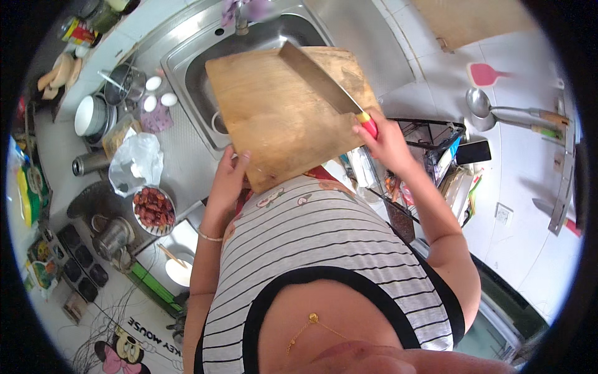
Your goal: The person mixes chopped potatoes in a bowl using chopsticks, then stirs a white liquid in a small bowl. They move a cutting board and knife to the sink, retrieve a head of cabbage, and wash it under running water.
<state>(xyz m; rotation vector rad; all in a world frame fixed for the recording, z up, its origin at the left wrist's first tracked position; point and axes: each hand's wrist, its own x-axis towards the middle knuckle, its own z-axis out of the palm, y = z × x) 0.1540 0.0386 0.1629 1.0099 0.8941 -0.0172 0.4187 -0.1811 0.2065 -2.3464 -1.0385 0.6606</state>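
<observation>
A wooden cutting board (266,112) lies tilted across the near part of the stainless steel sink (196,89). My left hand (231,170) grips the board by its near left edge, thumb on the upper face and the other fingers partly hidden. In my right hand (390,142) is a cleaver (322,82), held by its red and yellow handle. Its broad blade reaches over the board towards the far edge; whether it touches the wood I cannot tell. The faucet (241,23) stands behind the board.
On the left counter are several white eggs (153,83), a plastic bag (136,163), a bowl of dried red dates (153,211) and stacked bowls (91,116). To the right stand a black wire rack (427,133) and a phone (473,152). Ladles (479,103) hang on the tiled wall.
</observation>
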